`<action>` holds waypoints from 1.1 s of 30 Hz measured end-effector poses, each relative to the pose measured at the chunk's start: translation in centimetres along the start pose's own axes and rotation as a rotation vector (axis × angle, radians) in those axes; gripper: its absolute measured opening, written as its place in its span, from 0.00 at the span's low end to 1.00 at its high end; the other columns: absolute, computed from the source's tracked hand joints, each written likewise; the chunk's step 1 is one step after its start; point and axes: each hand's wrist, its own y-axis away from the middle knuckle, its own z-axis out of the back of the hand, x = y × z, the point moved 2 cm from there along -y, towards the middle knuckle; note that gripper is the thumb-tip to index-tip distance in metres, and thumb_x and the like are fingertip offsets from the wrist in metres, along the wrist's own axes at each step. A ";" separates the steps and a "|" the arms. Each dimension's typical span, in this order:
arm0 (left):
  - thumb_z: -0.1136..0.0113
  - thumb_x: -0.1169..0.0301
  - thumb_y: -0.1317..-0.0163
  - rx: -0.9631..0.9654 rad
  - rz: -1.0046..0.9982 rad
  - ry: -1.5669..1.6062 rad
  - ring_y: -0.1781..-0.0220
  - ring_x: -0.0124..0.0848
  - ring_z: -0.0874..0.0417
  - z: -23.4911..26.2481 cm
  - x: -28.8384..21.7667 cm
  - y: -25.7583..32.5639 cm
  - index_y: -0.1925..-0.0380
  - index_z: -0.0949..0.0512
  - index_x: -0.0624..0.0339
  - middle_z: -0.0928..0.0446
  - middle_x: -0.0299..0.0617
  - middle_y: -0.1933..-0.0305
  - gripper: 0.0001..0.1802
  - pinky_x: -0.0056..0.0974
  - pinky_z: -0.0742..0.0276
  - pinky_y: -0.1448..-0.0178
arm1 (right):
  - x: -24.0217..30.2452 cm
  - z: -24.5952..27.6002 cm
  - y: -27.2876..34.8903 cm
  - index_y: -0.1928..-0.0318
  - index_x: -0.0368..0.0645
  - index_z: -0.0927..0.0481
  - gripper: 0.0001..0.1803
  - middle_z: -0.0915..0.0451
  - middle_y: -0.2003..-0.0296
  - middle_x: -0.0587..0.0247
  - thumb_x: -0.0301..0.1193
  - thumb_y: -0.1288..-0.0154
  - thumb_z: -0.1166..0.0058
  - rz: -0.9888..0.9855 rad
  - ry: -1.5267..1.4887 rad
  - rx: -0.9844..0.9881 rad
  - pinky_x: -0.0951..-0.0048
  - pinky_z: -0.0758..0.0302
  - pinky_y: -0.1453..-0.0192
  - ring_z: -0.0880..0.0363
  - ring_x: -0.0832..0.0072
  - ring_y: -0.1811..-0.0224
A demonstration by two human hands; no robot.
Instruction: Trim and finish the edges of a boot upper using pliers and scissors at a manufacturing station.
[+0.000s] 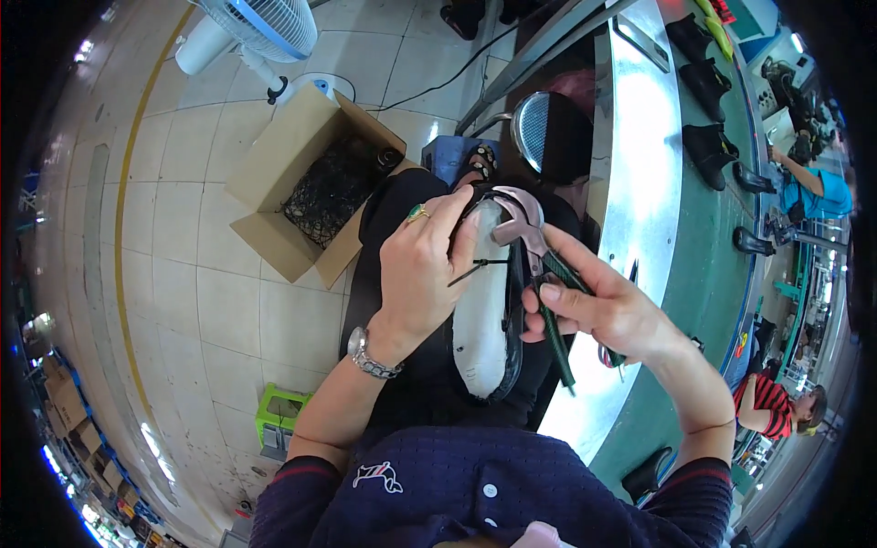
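Note:
A shoe upper on a last [480, 342] lies sole up across my lap, its pale bottom framed by a black edge. My left hand [420, 265] is closed around its far end, with fingers and thumb over the rim. In my right hand [598, 306] is a pair of lasting pincers [523, 216] with a pinkish metal head and dark green handles. The head rests against the far right edge of the shoe; whether its jaws grip the black edge I cannot tell. A thin black strip [480, 267] crosses the pale bottom near my left thumb.
An open cardboard box [283, 164] with black netted material stands on the floor to the left, a fan [265, 27] beyond it. A green stool [279, 408] is nearer. At right are a metal bench [644, 137], a green conveyor [699, 233] with black shoes, and other people.

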 end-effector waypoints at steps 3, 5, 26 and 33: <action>0.42 0.76 0.36 0.010 -0.020 0.015 0.66 0.41 0.15 0.0 0.2 0.2 0.56 0.20 0.64 0.17 0.48 0.61 0.09 0.37 0.22 0.63 | 0.6 -0.1 -0.5 0.27 0.44 0.50 0.30 0.29 0.68 0.68 0.27 0.24 0.58 0.094 0.299 0.013 0.73 0.25 0.61 0.27 0.79 0.69; 0.42 0.77 0.36 -0.003 -0.054 -0.008 0.65 0.41 0.14 0.0 0.3 0.3 0.56 0.21 0.65 0.17 0.48 0.60 0.09 0.37 0.21 0.62 | 0.2 -0.1 -0.4 0.27 0.44 0.50 0.30 0.29 0.69 0.67 0.26 0.25 0.58 0.114 0.376 -0.021 0.73 0.25 0.62 0.27 0.79 0.70; 0.40 0.80 0.48 0.191 -0.362 -0.129 0.59 0.40 0.15 1.8 1.6 0.2 0.54 0.20 0.62 0.20 0.56 0.51 0.19 0.36 0.18 0.56 | 3.7 -1.3 0.9 0.27 0.47 0.49 0.38 0.19 0.70 0.43 0.22 0.34 0.49 0.111 1.546 -0.236 0.53 0.22 0.66 0.18 0.48 0.70; 0.42 0.81 0.48 0.182 -0.426 -0.194 0.64 0.35 0.16 2.2 1.1 -0.4 0.57 0.23 0.62 0.21 0.55 0.52 0.16 0.33 0.19 0.62 | 4.1 -3.1 1.0 0.27 0.49 0.48 0.36 0.19 0.72 0.44 0.27 0.33 0.49 0.675 1.193 -0.591 0.51 0.23 0.66 0.18 0.48 0.74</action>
